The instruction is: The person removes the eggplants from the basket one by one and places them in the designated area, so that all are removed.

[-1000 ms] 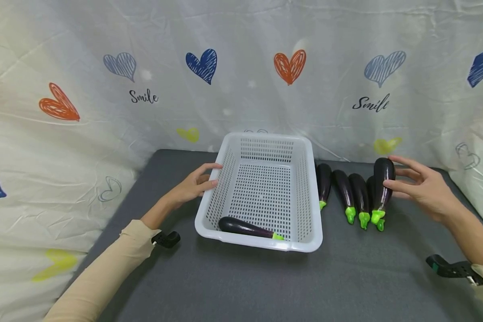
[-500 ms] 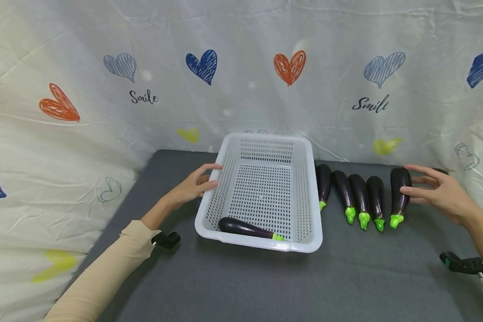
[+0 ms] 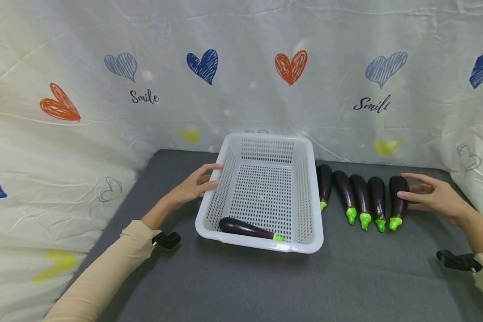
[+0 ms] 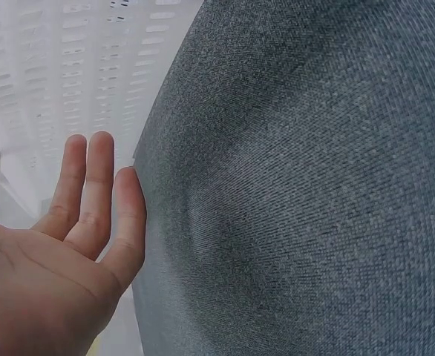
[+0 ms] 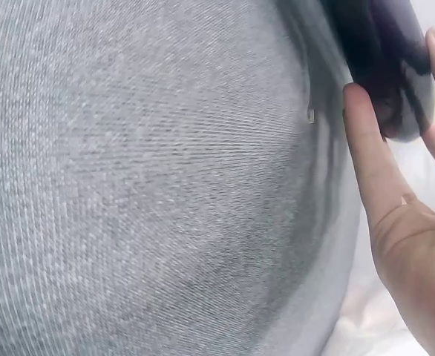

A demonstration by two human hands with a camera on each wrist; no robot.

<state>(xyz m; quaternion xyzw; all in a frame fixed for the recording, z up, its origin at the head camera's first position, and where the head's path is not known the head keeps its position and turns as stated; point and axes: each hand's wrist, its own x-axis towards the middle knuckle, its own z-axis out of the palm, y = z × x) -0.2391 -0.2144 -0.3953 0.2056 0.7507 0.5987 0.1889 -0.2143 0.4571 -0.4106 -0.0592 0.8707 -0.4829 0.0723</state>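
In the head view, a white perforated plastic basket point(image 3: 259, 245) stands mid-table with one eggplant point(image 3: 245, 227) lying along its near wall. My left hand point(image 3: 190, 185) touches the basket's left rim with its fingertips and thumb; the left wrist view shows its fingers point(image 4: 87, 193) fairly straight beside the slotted wall. At the right end of a row of eggplants, my right hand point(image 3: 438, 197) holds a dark eggplant point(image 3: 397, 197) with a green cap between thumb and fingers. The right wrist view has this eggplant point(image 5: 384, 52) between the fingertips.
Several other eggplants point(image 3: 360, 197) lie side by side between the basket and the held one, green ends toward me. The leftmost eggplant point(image 3: 324, 181) is partly hidden by the basket. A patterned white curtain point(image 3: 241, 103) rises behind the grey table point(image 3: 241, 286).
My right hand has carried the eggplant rightward from above the row, then lowered it to the row's right end. The left hand and basket have stayed in place.
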